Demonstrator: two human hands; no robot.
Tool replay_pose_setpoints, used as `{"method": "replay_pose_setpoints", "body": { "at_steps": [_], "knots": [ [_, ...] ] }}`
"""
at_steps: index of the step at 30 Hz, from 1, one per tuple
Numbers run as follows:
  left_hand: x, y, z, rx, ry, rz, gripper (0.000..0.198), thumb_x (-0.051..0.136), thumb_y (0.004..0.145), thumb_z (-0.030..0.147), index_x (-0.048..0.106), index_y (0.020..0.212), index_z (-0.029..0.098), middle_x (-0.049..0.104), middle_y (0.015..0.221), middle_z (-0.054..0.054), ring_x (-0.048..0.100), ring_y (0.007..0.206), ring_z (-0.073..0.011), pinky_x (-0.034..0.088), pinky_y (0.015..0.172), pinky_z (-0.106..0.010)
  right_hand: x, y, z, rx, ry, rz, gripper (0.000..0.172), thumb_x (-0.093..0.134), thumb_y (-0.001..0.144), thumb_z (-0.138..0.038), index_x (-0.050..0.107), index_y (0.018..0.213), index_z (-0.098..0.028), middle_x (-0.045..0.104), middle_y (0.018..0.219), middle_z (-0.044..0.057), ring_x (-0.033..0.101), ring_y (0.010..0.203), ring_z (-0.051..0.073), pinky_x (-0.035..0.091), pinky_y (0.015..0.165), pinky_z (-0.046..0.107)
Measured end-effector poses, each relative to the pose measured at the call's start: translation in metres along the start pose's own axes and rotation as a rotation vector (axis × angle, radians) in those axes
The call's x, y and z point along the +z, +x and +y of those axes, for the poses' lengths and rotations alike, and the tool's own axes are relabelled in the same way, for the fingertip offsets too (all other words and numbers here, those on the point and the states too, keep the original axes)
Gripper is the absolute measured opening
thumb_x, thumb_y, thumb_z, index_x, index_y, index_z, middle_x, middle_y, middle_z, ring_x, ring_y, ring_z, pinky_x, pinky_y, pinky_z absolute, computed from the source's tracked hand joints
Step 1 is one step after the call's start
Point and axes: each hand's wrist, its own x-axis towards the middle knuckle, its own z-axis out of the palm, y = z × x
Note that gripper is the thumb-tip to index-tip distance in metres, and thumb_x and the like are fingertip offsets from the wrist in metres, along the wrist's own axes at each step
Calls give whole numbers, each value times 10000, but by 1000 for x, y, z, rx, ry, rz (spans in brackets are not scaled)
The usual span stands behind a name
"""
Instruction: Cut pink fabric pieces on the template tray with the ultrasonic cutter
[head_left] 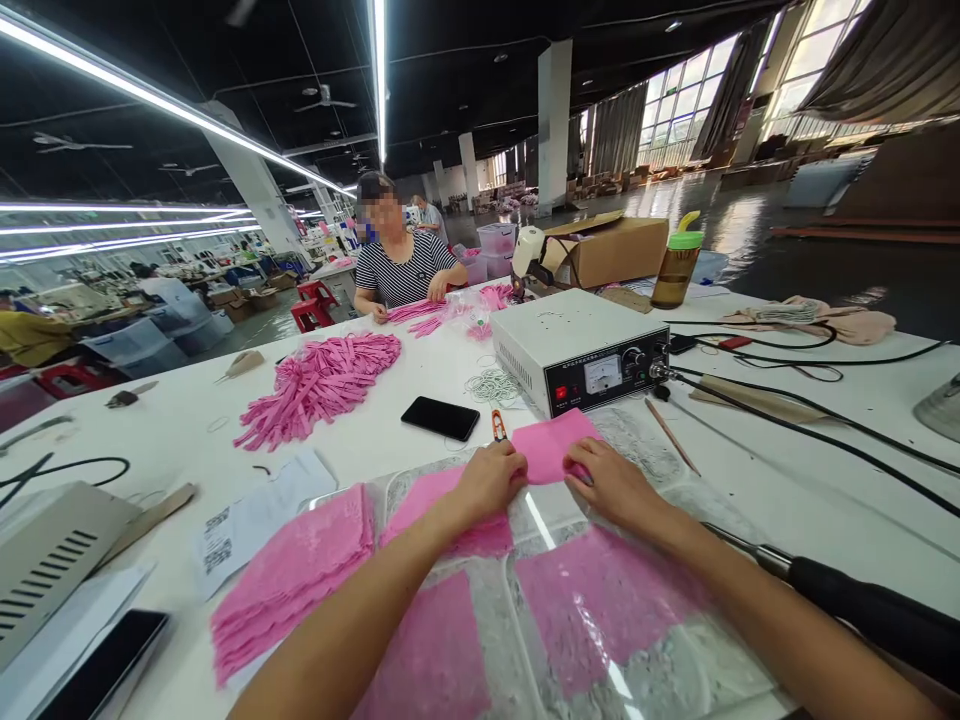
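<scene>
A pink fabric piece (551, 447) lies between my hands in front of the white box. My left hand (491, 482) is closed on its left edge, and my right hand (606, 482) pinches its right edge. Orange-handled thread snips (499, 425) show just beyond my left knuckles; whether they touch that hand I cannot tell. Under my left wrist lies more pink fabric (427, 500). Clear plastic sheeting (517, 625) spreads below my forearms, with a pink square (600, 600) showing under it. Further left is a layered stack of pink fabric pieces (292, 570).
A white control box (577, 340) with a dial and cables stands ahead. Nearby are a black phone (440, 418), a heap of pink strips (322, 385) and a lidded bottle (677, 268). A black-handled tool (862, 595) lies right. Across the table a person (405, 262) handles pink strips.
</scene>
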Motion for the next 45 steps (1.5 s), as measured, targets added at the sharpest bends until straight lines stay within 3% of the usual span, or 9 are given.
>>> {"method": "replay_pose_setpoints", "body": {
  "at_steps": [12,23,34,45],
  "knots": [
    [-16,11,-7,-12,-117,-125,305,569,942,331,561,1188,151,591,1171,-84,617,989,-203,537,839,-400,-1,-1,2,-13,13,21,206,597,944,-317,608,1075,-157,606,1105,70,608,951,202,535,815,394],
    [-19,15,-5,-53,-127,-105,295,562,946,329,564,1185,157,589,1176,-85,615,990,-200,535,844,-398,5,2,3,-26,56,64,176,562,968,-308,616,1060,-167,621,1064,61,620,879,173,549,770,353],
    [-11,14,11,-98,-35,-44,301,568,942,327,563,1190,158,579,1201,-89,602,1032,-213,519,877,-422,11,5,11,-28,89,90,191,561,968,-320,612,1075,-170,620,1066,62,622,869,172,551,764,352],
    [-19,22,-5,-92,-229,-157,300,566,942,340,571,1180,159,587,1184,-79,612,1001,-211,535,847,-398,9,3,11,-14,105,75,186,567,965,-317,616,1058,-165,625,1052,59,623,866,172,550,765,354]
  ]
}}
